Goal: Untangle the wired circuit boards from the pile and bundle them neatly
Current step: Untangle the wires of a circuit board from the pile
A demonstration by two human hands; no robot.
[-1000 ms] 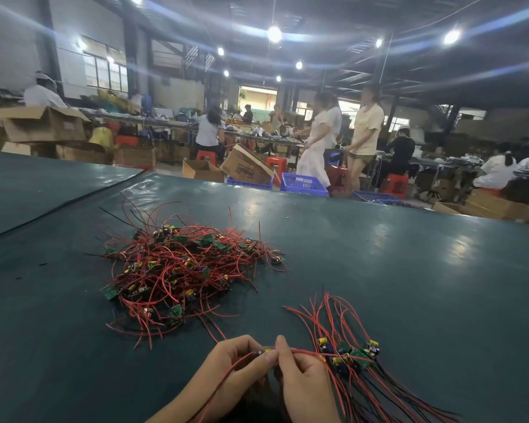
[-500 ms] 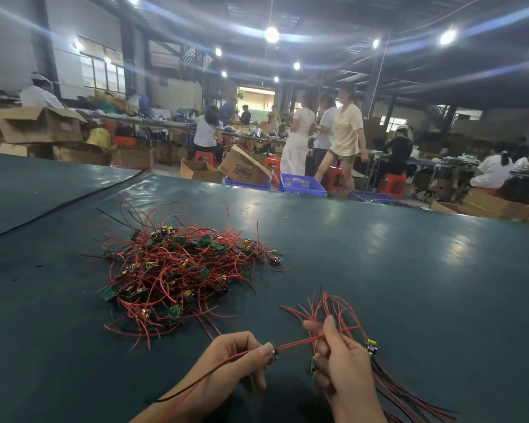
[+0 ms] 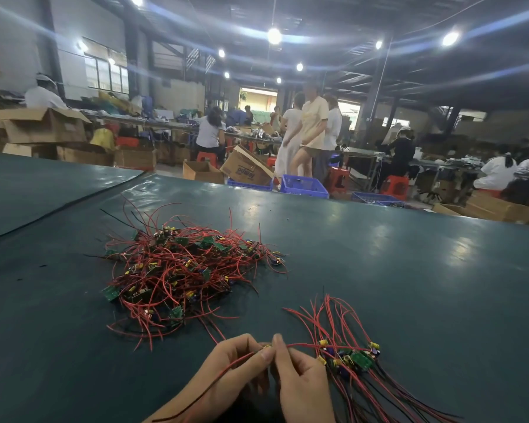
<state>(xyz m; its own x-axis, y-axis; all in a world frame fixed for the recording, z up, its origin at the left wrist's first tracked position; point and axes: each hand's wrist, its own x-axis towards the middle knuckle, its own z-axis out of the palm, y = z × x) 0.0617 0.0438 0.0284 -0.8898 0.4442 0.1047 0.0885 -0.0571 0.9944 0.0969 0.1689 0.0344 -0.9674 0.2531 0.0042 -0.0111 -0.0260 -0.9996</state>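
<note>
head view: one wired board (image 3: 267, 347) is pinched between the fingers (image 3: 264, 355) of the left hand (image 3: 232, 372) and those of the right hand (image 3: 303, 383), low over the green bench (image 3: 409, 285). its red wire (image 3: 226, 367) is draped across the left hand. a bundle (image 3: 350, 358) is laid just beside the right hand; the tangled pile (image 3: 180, 276) is seen further back.

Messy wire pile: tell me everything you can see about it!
The pile is a loose tangled heap of thin red wires, with a few black ones, joined to small green circuit boards carrying yellow and blue parts. It lies on the dark green table, left of the sorted bundle.
</note>
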